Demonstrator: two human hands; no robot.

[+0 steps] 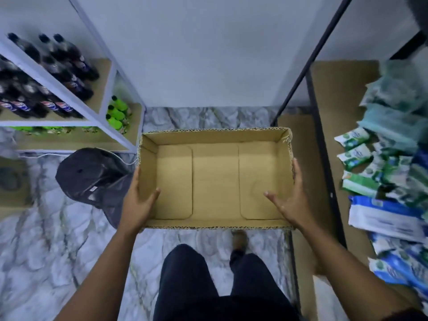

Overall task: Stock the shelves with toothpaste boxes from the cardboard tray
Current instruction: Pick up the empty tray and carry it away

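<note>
Two hands hold the cardboard tray (215, 181) over the floor (46, 239). The left hand (136, 200) grips its left wall and the right hand (291, 200) its right wall, thumbs inside. A black bag (92, 177) lies just beside the tray's left wall. Soda bottles (58, 66) fill the left shelf (46, 77), blurred packets (375, 172) the right shelf (342, 89).

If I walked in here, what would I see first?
A big empty cardboard tray sits in the middle, held by its side walls with the left hand and the right hand. Dark soda bottles fill the white shelf on the left, with bright green bottles lower down. Green and blue packets pile on the brown shelf at right.
</note>
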